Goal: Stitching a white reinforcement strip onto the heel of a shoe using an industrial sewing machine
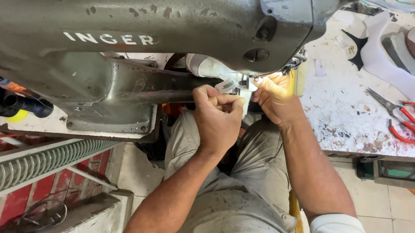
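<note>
A: Left of the frame: what does it show?

B: A coiled metal spring (37, 163) lies along a white rail above red floor tiles, below the grey sewing machine (131, 44), whose heavy arm fills the top of the view. Dark tubes (10, 102) sit against its left end.

A: And the left hand?

B: The left hand (217, 118) is closed in a fist just under the machine's arm. Between thumb and forefinger it pinches a small white label (226, 85) with green print, held up near the needle area.

A: Where is the piece being sewn?

B: A white rounded workpiece (207, 66) sits on the machine's narrow arm, directly above the left hand; the label touches or nearly touches its lower edge. I cannot tell which.

A: The right hand?

B: The right hand (276, 98) is curled, fingers bent towards the needle point under a bright lamp spot. Whether it grips anything there is hidden by glare.

A: Which step does this appear to be?

B: By judgement, positioning: the label is being lined up under the foot, with stitching not yet begun. The next move would call for a flat, square label and fingertips kept clear of the needle.

A: Further right?

B: A paint-spattered white table (342, 118) carries red-handled scissors (402, 114) and white cut strips (396, 66), well apart from both hands.
</note>
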